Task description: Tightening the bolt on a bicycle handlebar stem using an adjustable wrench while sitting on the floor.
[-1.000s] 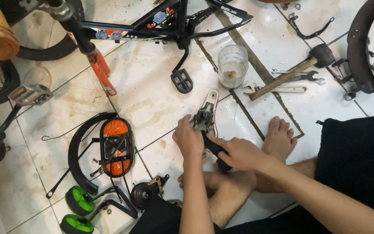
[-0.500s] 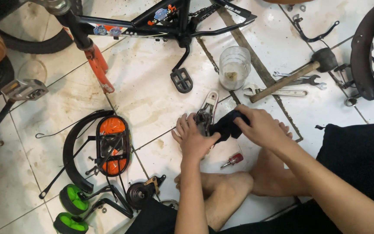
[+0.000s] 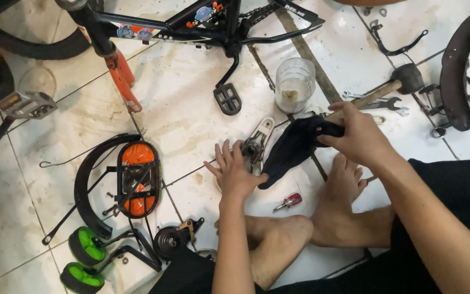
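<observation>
I sit on a white tiled floor with my bare feet [image 3: 349,185] in front of me. My right hand [image 3: 357,139] pinches the upper end of a dark cloth [image 3: 295,147] and holds it stretched. The cloth's lower end lies under the thumb side of my left hand [image 3: 234,173], whose fingers are spread flat on the tile. Just past those fingers lies a small metal bicycle brake part [image 3: 257,144]. A small red-handled screwdriver [image 3: 289,201] rests on the floor between my hands and feet.
A black bicycle frame [image 3: 213,24] with pedal [image 3: 227,99] lies at the top. A clear plastic cup [image 3: 295,81], hammer [image 3: 393,87], wrenches [image 3: 379,102] and black mudguard [image 3: 458,71] sit to the right. At left lie a mudguard with orange reflector [image 3: 137,179], green training wheels [image 3: 85,245] and another pedal [image 3: 25,104].
My right hand has lifted the dark cloth up and to the right, away from the brake part, uncovering the red screwdriver. My left hand stayed flat on the floor.
</observation>
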